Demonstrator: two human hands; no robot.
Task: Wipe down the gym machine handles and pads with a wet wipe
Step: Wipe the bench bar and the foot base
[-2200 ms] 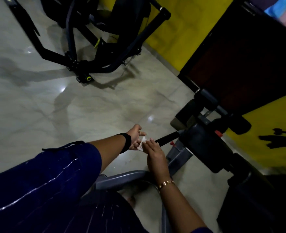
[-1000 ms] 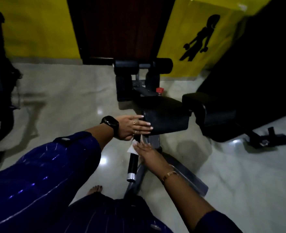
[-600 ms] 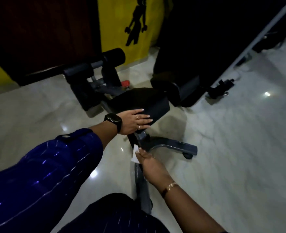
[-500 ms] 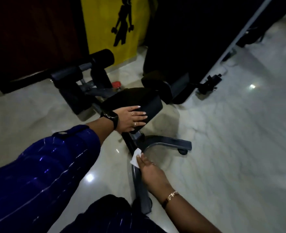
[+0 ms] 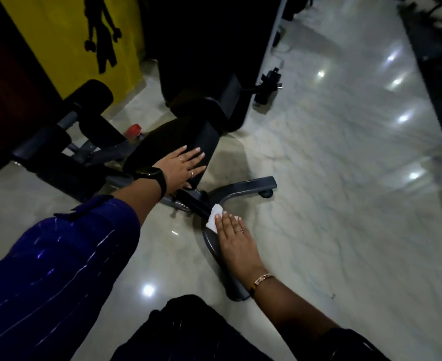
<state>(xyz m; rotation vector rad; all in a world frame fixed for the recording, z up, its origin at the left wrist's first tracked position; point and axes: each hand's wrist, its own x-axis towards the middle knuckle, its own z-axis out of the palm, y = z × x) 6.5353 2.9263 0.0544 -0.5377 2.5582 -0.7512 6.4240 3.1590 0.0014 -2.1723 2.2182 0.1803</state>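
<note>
Right hand flat over wet wipe on black handle (left hand flat on pad)

Fig. Dim room, lit from overhead: lamp reflections glare as white spots on the glossy pale marble floor. My shiny blue striped sleeve catches streak highlights. The black padded bench cushion & upper-centre bg sink into shadow, detail lost. Soft shadow on floor right of cushion. Wide-angle bends the edges; top-right corner blurred.
</note>
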